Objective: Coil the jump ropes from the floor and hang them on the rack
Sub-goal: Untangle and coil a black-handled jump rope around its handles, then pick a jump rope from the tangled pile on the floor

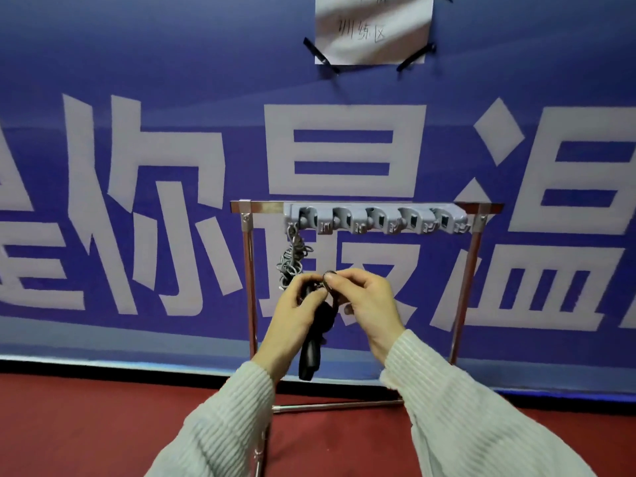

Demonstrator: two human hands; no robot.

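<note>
A black jump rope point(311, 352) hangs in front of me, its handles pointing down. My left hand point(296, 304) grips its coiled upper part. My right hand point(364, 301) pinches a loop of the black cord at the top, thumb and forefinger together. Both hands are held below the rack point(475, 270), a chrome frame with a grey bar of hooks point(375, 218) along its top rail. A grey coiled rope point(292, 259) hangs from the leftmost hook, just above my left hand.
The rack stands against a blue banner point(137, 115) with large white characters. Its chrome base bar point(337, 405) lies on the red floor point(86, 425). A taped paper sign point(373, 27) is high on the banner. The other hooks carry nothing.
</note>
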